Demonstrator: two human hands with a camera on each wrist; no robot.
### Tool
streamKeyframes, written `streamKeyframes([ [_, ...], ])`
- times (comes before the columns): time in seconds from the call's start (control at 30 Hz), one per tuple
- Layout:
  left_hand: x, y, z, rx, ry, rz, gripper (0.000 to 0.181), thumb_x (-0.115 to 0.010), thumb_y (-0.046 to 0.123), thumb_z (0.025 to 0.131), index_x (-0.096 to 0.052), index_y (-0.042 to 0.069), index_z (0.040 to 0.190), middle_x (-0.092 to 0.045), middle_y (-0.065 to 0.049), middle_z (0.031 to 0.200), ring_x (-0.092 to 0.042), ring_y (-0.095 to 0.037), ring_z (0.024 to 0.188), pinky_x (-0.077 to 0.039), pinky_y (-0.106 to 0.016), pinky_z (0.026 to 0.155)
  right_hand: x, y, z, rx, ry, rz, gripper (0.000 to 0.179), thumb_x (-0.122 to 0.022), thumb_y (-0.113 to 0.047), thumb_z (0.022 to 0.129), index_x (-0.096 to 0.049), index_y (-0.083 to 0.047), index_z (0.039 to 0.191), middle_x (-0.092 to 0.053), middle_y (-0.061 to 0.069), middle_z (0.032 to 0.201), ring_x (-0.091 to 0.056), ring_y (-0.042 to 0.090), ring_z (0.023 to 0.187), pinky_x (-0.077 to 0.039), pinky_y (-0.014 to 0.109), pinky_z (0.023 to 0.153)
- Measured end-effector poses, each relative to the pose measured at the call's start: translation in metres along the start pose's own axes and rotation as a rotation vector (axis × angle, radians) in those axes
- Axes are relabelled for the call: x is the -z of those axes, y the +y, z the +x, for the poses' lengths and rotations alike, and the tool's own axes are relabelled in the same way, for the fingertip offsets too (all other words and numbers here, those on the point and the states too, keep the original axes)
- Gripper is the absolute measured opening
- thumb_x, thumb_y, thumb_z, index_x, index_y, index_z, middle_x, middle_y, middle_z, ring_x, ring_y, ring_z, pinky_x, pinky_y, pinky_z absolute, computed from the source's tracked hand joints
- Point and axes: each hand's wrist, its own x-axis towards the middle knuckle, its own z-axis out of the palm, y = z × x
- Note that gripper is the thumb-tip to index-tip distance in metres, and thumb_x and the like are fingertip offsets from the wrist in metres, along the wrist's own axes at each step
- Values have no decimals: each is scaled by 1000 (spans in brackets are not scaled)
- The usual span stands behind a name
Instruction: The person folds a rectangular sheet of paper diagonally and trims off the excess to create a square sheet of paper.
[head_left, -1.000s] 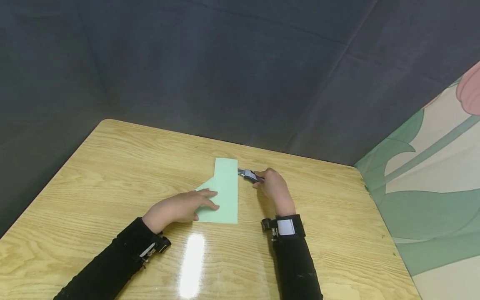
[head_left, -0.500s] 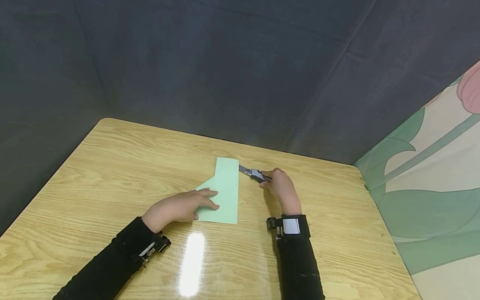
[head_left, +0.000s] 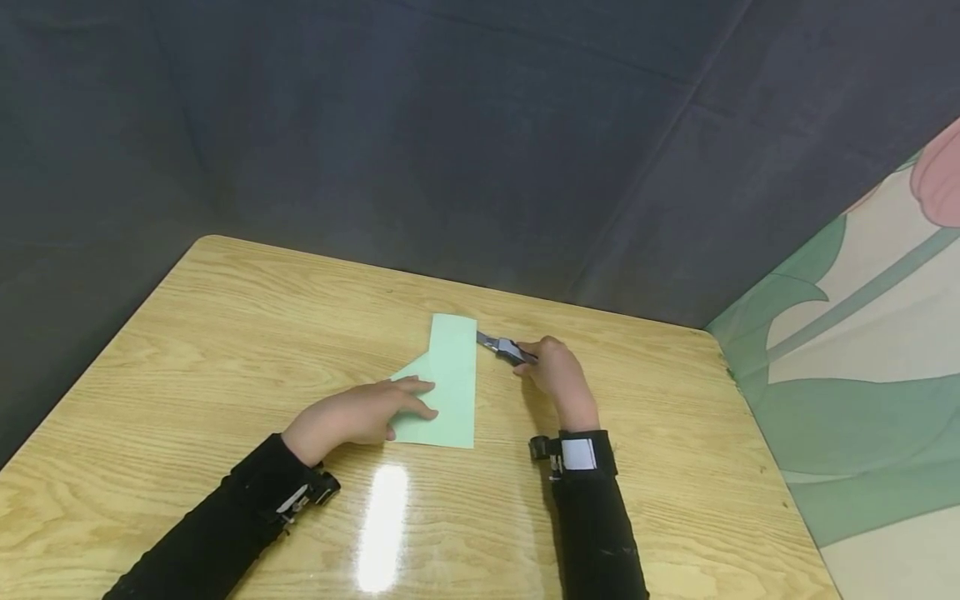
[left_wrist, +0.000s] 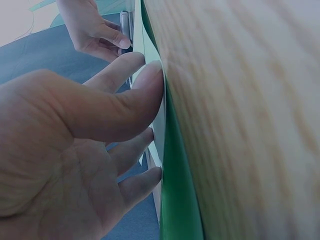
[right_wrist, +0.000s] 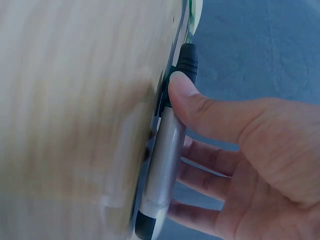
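A pale green sheet of paper, folded over with a slanted part sticking out at its left, lies on the wooden table. My left hand rests on the paper's left side, fingers spread; in the left wrist view the thumb and fingertips touch the sheet. Just right of the paper, my right hand grips a utility knife with a grey and black handle. Its blade points left, the tip at the paper's right edge near the top; whether the tip goes between the layers cannot be made out. The right wrist view shows the handle low along the table.
The table has its far edge against a dark curtain. At the right hangs a cloth with a flower print. A bright light reflection lies on the tabletop in front of the paper.
The knife in my right hand has drawn a little to the right, with more blade showing, then shifted very slightly back left. My left hand stays put on the paper.
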Motion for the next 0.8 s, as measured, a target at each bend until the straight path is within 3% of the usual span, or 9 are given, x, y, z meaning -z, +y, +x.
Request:
streamKeyframes([
  [0.33, -1, -1, 1, -26, 4, -1, 58, -65, -5, 72, -53, 24, 121, -21, 4, 141, -12, -19, 129, -42, -20, 70, -8, -14, 6, 90, 46, -20, 45, -71, -24, 70, -60, -10, 111, -57, 10, 95, -47, 17, 70, -44, 30, 61],
  [0.8, -2, -3, 1, -17, -7, -16, 59, -64, -6, 72, -52, 25, 121, -20, 5, 141, -12, -18, 129, -42, -23, 73, -8, -5, 13, 40, 46, -4, 47, -71, -25, 70, -59, -12, 113, -55, 10, 95, -47, 18, 73, -43, 33, 64],
])
